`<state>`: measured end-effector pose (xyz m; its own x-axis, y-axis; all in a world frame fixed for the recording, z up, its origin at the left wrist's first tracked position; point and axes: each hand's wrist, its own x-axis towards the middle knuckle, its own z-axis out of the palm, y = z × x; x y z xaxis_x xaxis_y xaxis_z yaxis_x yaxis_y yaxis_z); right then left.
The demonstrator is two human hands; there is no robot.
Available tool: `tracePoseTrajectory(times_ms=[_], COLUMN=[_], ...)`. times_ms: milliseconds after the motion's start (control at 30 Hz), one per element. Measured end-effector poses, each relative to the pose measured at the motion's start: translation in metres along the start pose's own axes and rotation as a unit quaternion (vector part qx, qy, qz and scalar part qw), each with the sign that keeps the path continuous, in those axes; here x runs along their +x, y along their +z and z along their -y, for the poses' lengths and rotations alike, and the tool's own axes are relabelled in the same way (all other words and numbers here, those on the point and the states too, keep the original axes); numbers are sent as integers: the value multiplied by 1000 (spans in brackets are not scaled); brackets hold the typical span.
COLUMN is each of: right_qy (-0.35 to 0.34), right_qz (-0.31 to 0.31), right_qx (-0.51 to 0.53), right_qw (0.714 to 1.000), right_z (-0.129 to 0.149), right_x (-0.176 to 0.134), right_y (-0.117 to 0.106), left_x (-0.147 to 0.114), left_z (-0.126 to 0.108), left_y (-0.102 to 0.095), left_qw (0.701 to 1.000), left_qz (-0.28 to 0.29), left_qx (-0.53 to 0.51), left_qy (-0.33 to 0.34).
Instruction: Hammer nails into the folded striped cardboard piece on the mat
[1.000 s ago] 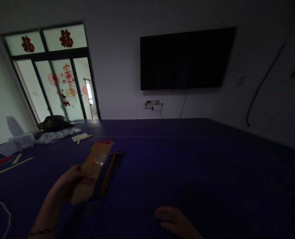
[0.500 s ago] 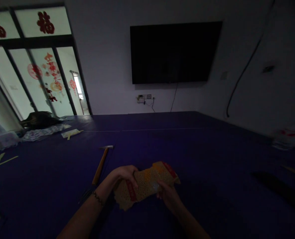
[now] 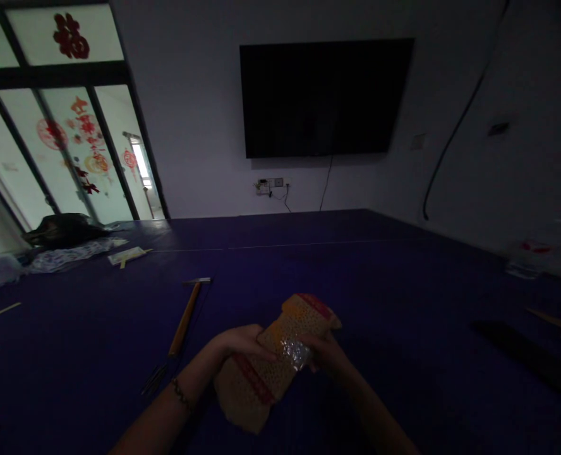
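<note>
Shifted rightward from beside the hammer a second ago, the tan packet is grasped at opposite edges by the left hand and right hand, over the tabletop, whose purple surface stretches from packet to far edge.

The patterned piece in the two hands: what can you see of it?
The patterned piece is tan and dotted, with a red band near each end, an orange patch toward the far end and a shiny, plastic-like patch near its middle. It slants from near left to far right over the dark blue tabletop; whether it touches is unclear. The fingers of the left hand and right hand hold opposite sides. Its contents cannot be made out.
</note>
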<state>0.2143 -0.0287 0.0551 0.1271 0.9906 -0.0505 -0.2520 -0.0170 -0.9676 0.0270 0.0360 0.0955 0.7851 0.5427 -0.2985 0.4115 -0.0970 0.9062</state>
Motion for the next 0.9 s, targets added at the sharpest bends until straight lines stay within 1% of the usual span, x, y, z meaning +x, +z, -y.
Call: tracePoseTrajectory(times_ms=[33, 67, 100, 167, 233, 267, 333, 367, 433, 500, 533, 567, 600, 633, 667, 733, 767, 800, 833, 867, 900], right_qy=[-8, -17, -24, -25, -23, -23, -22, -20, -7, 18, 32, 45, 56, 64, 71, 85, 91, 96, 100, 102, 102], right_qz=[-3, -14, -23, -27, 12, 36, 70, 75, 69, 79, 88, 100, 114, 130, 147, 184, 203, 221, 238, 252, 263], right_qx=[-6, -11, -16, -24, -34, -38, -34, -28, -21, -44, -63, -83, -102, -120, -140, -195, -227, -258, -288, -315, -339], right_qw=[1000, 1000, 999, 999, 999, 998, 997, 997, 997, 996, 994, 990, 987, 982, 977, 960, 948, 936, 922, 909, 897], right_z=[1, 1, -2, -10, -19, -23, -29, -31, -32, -28, -24, -19, -12, -4, 3, 17, 22, 25, 27, 27, 26], right_x=[4, 9, 13, 17, 17, 15, 10, 8, 5, 4, 5, 8, 11, 16, 22, 36, 44, 52, 59, 66, 72], right_y=[0, 0, 0, 3, 7, 9, 12, 13, 11, 5, 0, -5, -10, -16, -21, -28, -29, -29, -28, -25, -23], left_x=[2, 5, 8, 16, 24, 27, 31, 32, 32, 29, 26, 22, 17, 10, 3, -11, -17, -21, -24, -24, -23], left_z=[2, 6, 10, 18, 24, 26, 28, 28, 28, 27, 28, 29, 30, 31, 32, 33, 32, 31, 28, 26, 25], left_y=[1, 4, 8, 19, 30, 35, 45, 49, 55, 60, 62, 64, 67, 69, 73, 79, 81, 82, 81, 79, 74], left_qw=[997, 991, 980, 942, 886, 858, 816, 803, 789, 789, 795, 808, 828, 858, 895, 964, 985, 993, 988, 970, 945], left_qz=[23, 17, -15, -115, -217, -257, -308, -320, -329, -320, -308, -291, -270, -243, -203, -127, -109, -111, -130, -160, -185], left_qx=[-70, -135, -198, -313, -407, -441, -485, -499, -516, -523, -520, -511, -490, -453, -397, -229, -128, -27, 68, 154, 227], left_qy=[-11, -13, -4, 26, 51, 60, 65, 64, 57, 49, 48, 46, 37, 19, -8, -54, -45, -9, 46, 103, 148])
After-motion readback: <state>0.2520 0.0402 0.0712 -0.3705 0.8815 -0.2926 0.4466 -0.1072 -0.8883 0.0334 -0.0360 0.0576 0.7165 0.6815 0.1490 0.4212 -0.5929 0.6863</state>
